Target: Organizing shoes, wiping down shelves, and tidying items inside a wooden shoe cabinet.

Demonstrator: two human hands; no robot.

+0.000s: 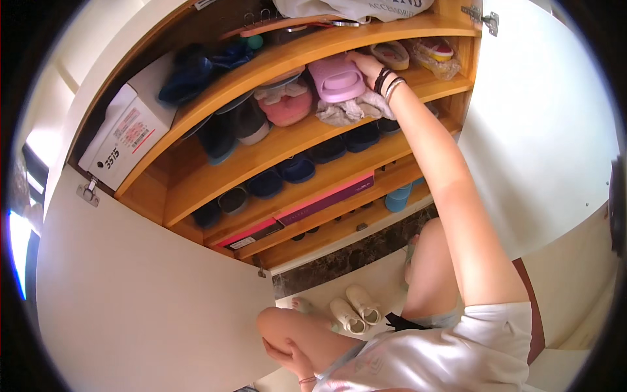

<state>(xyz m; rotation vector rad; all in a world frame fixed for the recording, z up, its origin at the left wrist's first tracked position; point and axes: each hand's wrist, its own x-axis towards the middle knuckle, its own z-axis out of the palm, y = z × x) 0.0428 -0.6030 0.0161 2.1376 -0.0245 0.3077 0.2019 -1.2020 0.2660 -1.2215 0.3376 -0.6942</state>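
Observation:
My right hand (pixel 366 66), at the end of my outstretched arm, touches the right side of a lilac slide sandal (pixel 338 81) on a wooden cabinet shelf; its fingers are partly hidden behind the sandal. Under the sandal lies a crumpled greyish cloth (pixel 350 110). To the left sit pink slippers (pixel 289 105) and dark shoes (pixel 250 122); a beige clog (pixel 390 54) stands to the right. My left hand (pixel 289 355) rests on my bent left knee, with nothing seen in it. On the floor between my feet is a pair of cream sneakers (pixel 356 309).
White cabinet doors stand open at left (pixel 156 294) and right (pixel 539 122). Lower shelves hold dark blue slippers (pixel 296 168), flat shoe boxes (pixel 328 198) and a blue item (pixel 397 197). A white shoe box (pixel 122 137) and a white bag (pixel 352 9) are on top.

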